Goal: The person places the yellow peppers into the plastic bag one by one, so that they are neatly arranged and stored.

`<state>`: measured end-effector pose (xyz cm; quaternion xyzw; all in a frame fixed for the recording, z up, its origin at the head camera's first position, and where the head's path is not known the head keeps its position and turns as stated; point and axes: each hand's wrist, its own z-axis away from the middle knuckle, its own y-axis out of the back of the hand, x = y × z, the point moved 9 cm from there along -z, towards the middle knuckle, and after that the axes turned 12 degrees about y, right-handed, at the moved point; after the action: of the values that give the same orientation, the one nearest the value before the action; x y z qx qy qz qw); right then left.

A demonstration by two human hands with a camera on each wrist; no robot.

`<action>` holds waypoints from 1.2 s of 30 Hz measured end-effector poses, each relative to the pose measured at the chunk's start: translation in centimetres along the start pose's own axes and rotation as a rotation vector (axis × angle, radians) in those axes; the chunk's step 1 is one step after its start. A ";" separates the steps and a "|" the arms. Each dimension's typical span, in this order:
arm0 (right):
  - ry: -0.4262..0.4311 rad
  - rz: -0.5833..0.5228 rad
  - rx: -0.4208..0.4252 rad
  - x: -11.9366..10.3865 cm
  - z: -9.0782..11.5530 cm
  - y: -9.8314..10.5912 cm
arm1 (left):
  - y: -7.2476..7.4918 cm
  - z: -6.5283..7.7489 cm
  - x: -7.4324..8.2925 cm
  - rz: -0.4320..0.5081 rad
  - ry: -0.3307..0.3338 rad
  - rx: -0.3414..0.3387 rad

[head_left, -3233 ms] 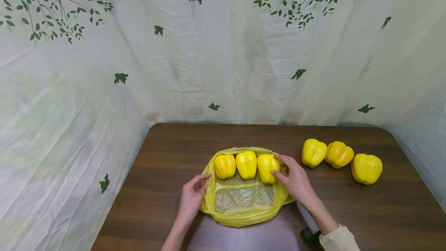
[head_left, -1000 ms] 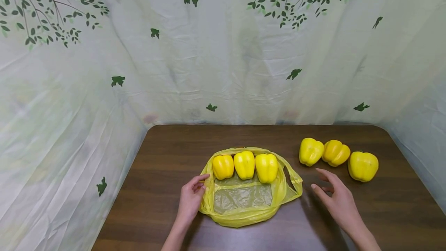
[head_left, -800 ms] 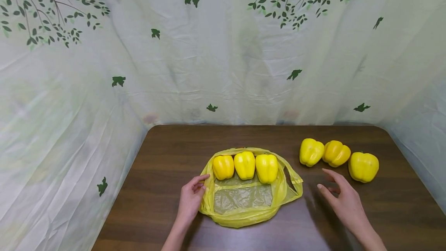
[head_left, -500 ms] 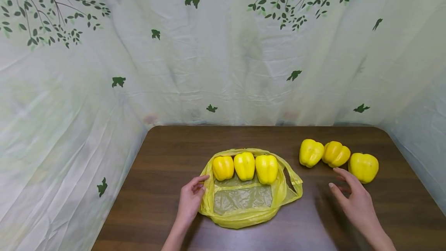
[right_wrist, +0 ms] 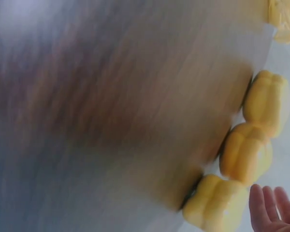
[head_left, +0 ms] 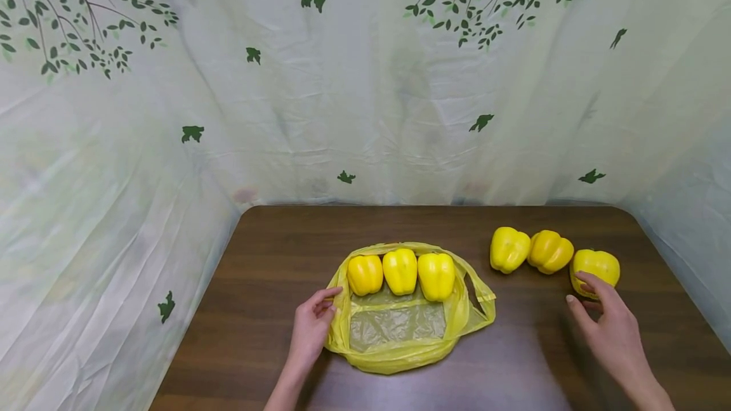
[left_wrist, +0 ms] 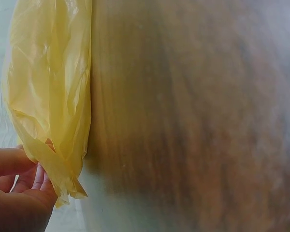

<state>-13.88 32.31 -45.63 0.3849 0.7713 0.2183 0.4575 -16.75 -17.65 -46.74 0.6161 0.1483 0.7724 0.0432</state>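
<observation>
A yellow plastic bag (head_left: 394,360) lies with its mouth spread wide. Inside, along its far side, sit a left bell pepper (head_left: 365,274), a middle bell pepper (head_left: 400,271) and a right bell pepper (head_left: 436,276), all yellow. My left hand (head_left: 311,328) pinches the bag's left edge; in the left wrist view the crumpled handle (left_wrist: 63,176) hangs at its fingers. My right hand (head_left: 617,332) reaches out with relaxed, spread fingers, holding nothing. It is nearest to the rightmost loose bell pepper (head_left: 599,264), partly covering it in the head view.
Two more yellow bell peppers lie left of that one: a tilted pepper (head_left: 551,252) and a far pepper (head_left: 509,250). The bag's right handle loop (head_left: 485,309) sticks out toward the right. A leaf-printed curtain (head_left: 388,113) hangs behind the dark wooden table (head_left: 285,246).
My right hand has let go of the right pepper in the bag and moved rightward across the table to the rightmost loose pepper. My left hand has stayed at the bag's edge.
</observation>
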 end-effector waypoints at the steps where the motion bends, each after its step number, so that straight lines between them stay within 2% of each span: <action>1: 0.000 0.007 0.007 0.1 -0.1 0.2 | 0.0 0.0 0.0 0.001 0.000 0.000; 8: -0.015 0.048 -0.003 1.0 -0.6 1.1 | 0.0 -0.2 -0.3 0.002 -0.005 -0.004; 16: 0.035 0.010 0.028 2.1 -1.3 1.9 | -0.1 -0.3 -0.5 0.008 -0.013 -0.013; 19: 0.064 -0.002 0.049 2.4 -1.8 2.3 | -0.1 -1.2 -1.9 0.021 -0.021 -0.008; 23: 0.066 0.010 0.030 3.1 -2.4 2.3 | -0.2 -2.3 -3.9 0.036 -0.032 0.002; 27: 0.035 0.028 -0.028 4.1 -2.8 1.9 | -0.3 -2.3 -4.0 0.042 -0.038 0.002; 32: -0.002 0.029 -0.077 5.0 -3.1 1.3 | -0.2 -2.2 -4.0 0.038 -0.014 -0.004; 36: -0.030 0.024 -0.083 5.6 -3.2 1.2 | -0.2 -1.7 -2.9 0.036 -0.002 -0.014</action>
<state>-17.80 37.56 -46.29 0.3780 0.7500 0.2495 0.4820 -17.72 -18.48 -49.82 0.6190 0.1318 0.7736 0.0337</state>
